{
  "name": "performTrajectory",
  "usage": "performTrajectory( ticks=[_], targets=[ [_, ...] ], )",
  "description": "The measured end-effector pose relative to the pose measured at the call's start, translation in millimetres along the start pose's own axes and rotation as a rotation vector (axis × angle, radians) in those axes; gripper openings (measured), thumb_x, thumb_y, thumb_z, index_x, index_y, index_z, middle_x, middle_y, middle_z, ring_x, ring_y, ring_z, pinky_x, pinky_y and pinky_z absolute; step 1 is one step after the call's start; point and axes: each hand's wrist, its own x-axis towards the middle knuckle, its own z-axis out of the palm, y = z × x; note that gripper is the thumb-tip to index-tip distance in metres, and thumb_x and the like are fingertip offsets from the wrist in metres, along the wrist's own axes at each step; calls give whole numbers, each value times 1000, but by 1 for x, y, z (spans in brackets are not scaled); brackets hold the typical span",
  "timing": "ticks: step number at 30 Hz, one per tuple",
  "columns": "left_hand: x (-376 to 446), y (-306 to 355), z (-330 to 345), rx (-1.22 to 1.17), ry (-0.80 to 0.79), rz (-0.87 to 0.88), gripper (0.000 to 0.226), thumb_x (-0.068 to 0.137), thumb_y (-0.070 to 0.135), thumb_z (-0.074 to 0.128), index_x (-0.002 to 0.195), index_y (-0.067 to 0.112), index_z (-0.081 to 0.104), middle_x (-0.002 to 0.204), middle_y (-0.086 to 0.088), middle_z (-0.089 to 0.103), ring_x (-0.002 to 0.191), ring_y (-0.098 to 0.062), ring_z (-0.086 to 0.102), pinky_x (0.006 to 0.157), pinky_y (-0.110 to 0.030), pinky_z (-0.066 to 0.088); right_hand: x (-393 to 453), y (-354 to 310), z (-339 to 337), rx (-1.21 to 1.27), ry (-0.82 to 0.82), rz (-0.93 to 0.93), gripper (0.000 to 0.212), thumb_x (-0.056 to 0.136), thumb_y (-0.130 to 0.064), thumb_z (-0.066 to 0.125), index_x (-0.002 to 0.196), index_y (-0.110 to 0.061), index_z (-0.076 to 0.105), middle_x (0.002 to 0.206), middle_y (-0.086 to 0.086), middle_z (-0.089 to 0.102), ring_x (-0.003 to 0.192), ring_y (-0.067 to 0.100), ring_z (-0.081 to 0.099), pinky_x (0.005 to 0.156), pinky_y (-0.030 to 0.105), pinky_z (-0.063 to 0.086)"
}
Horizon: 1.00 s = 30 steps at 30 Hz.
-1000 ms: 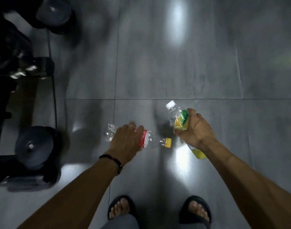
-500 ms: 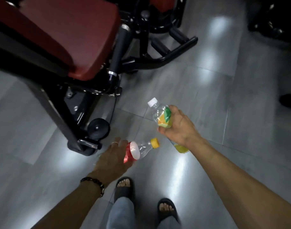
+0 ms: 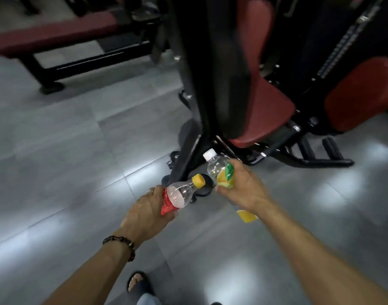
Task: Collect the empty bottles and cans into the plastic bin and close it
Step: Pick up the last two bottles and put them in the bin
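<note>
We carry two bottles: our left hand (image 3: pixel 147 213) is wrapped around the clear plastic bottle with red label and yellow cap (image 3: pixel 181 194), long axis pointing forward-right, and our right hand (image 3: pixel 243 190) is clamped on the clear bottle with green-yellow label and white cap (image 3: pixel 220 172), neck tilted up and to the left. The caps sit near each other above the grey tiled floor (image 3: pixel 67 150). The plastic bin is out of view, so neither hand is nearer; finding it comes first.

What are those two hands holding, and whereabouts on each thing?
The left hand grips the yellow-capped bottle around its red-labelled body. The right hand grips the white-capped bottle around its middle, over the label.
</note>
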Motion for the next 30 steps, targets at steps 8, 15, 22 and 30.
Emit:
performTrajectory(
  ticks=[8, 15, 22, 30],
  targets=[
    [-48, -159, -103, -137, 184, -253, 50, 80, 45, 66, 116, 17, 44, 107, -4, 57, 97, -28, 59, 80, -39, 49, 46, -216, 94, -122, -159, -269, 58, 65, -39, 72, 116, -30, 47, 113, -1, 61, 106, 25, 59, 90, 39, 49],
    [-103, -327, -187, -246, 279, -489, 54, 79, 49, 64, 120, 22, 41, 110, -5, 57, 97, -31, 60, 81, -42, 50, 60, -408, 220, -200, -296, -456, 65, 68, -42, 73, 124, -27, 45, 117, -2, 59, 109, 25, 56, 89, 36, 47],
    [-155, -459, -249, -318, 407, -684, 53, 79, 47, 65, 118, 18, 44, 110, -7, 59, 99, -31, 59, 81, -39, 48, 66, -566, 345, -244, -431, -632, 74, 67, -43, 73, 131, -24, 42, 121, 2, 58, 109, 26, 56, 90, 38, 47],
    [-190, -623, -294, -401, 476, -899, 55, 82, 49, 63, 121, 17, 42, 109, -6, 57, 97, -29, 57, 77, -35, 45, 90, -721, 509, -308, -605, -815, 69, 69, -43, 72, 129, -25, 42, 120, 1, 57, 107, 27, 56, 86, 36, 46]
  ],
)
